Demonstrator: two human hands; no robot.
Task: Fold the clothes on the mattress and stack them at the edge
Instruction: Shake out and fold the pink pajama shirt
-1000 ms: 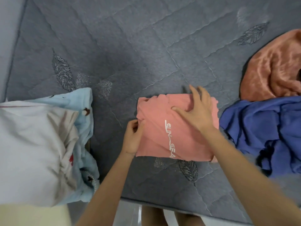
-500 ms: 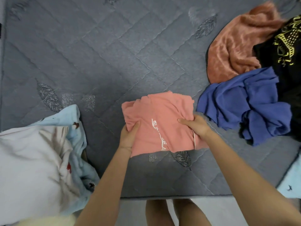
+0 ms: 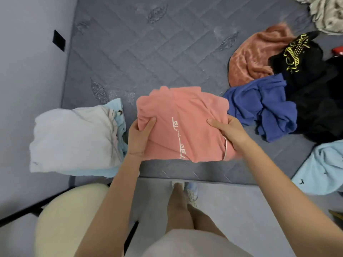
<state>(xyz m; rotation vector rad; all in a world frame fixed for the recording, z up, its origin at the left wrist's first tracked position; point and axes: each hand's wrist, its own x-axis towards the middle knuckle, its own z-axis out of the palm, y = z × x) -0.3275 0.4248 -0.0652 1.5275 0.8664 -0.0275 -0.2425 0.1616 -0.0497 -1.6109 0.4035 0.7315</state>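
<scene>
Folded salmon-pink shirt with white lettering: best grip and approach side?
Grip the folded salmon-pink shirt at its two opposite side edges, from left and right, thumbs on top, as the left hand and right hand do. It is flat and floppy; a one-sided grip would likely let folds sag open.

Fingers of the left hand point(image 3: 138, 138) and right hand point(image 3: 228, 132) are tucked under the pink shirt point(image 3: 185, 108). Only the thumbs show on top, so the rest of each grip is out of sight. The shirt's white lettering runs under the near fold, its last letters unreadable. A light blue garment point(image 3: 118, 108) is mostly buried beneath the white folded garment point(image 3: 74, 138). The right edge cuts off the black printed garment point(image 3: 306, 71), a red thing point(image 3: 337, 50) too clipped to name, and a second light blue garment point(image 3: 323, 169). The top corner crops a pale cloth point(image 3: 328, 13).
</scene>
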